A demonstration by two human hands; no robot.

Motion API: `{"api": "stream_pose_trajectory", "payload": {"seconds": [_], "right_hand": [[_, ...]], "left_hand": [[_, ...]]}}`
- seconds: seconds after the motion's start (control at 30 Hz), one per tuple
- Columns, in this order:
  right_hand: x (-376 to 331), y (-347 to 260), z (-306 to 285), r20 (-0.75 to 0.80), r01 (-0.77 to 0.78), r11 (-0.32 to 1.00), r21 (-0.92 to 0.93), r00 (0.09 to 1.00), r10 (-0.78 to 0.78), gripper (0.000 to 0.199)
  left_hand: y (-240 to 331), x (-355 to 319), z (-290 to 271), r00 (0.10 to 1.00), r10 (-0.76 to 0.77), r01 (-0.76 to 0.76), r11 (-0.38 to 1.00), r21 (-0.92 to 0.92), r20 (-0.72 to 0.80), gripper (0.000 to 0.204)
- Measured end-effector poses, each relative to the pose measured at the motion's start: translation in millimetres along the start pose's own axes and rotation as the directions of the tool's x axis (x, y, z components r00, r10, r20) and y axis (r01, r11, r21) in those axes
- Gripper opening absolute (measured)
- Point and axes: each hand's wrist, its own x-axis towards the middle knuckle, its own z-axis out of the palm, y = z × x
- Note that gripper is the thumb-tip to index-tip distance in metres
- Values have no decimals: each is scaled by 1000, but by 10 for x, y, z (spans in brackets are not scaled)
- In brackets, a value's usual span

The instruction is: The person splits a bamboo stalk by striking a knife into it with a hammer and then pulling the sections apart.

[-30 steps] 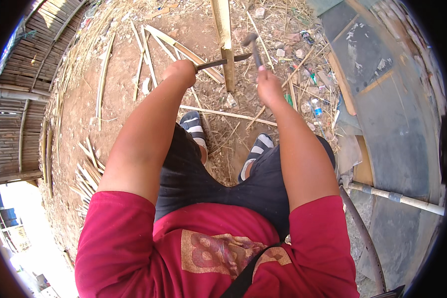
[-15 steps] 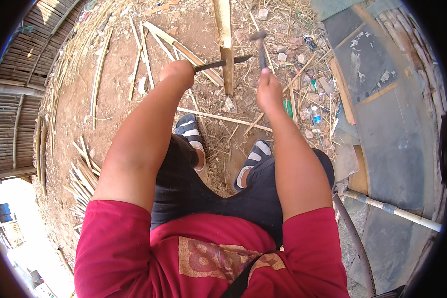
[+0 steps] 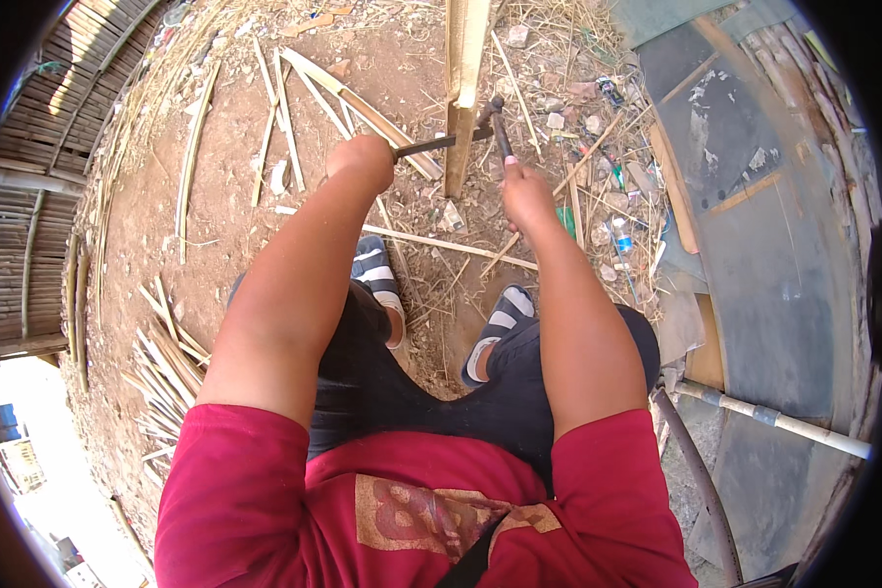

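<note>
My left hand (image 3: pixel 361 163) is closed around the handle of a long knife (image 3: pixel 425 146). The dark blade lies crosswise in a split in a bamboo pole (image 3: pixel 467 61), its tip showing past the right side. That pole stands upright in front of me, its lower end near the dirt and its upper part running out of the top of the view. My right hand (image 3: pixel 528 200) grips a hammer (image 3: pixel 501 133). The hammer's head is at the knife's protruding tip; whether they touch I cannot tell.
Split bamboo strips (image 3: pixel 196 162) lie on the dirt, with a bundle (image 3: pixel 167 367) at the left. Rubble, straw and a plastic bottle (image 3: pixel 621 235) lie to the right, beside dark sheet panels (image 3: pixel 720 157). My sandalled feet (image 3: pixel 377 269) are below the pole. A bamboo wall (image 3: pixel 29 245) stands left.
The hammer has come down from above to the knife's tip. The bamboo pole has shifted slightly right and the blade sits lower, with less of its tip showing.
</note>
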Motion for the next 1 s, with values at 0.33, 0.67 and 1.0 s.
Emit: {"api": "stream_pose_trajectory", "payload": {"seconds": [0.33,0.67,1.0], "right_hand": [[-135,-303,-341,-110,209,974,82,974,-200,51],[-249,-784,-667,-105,214,836,505,977,-187,47],[-59,-236,-121,45,79,996,29,996,-80,58]], "left_hand": [[-38,-22,85,999,-34,35,999,-29,15,28],[-122,95,218,1000,2,-2,1000,26,29,27],[15,46,236,999,-5,3,999,33,45,27]]}}
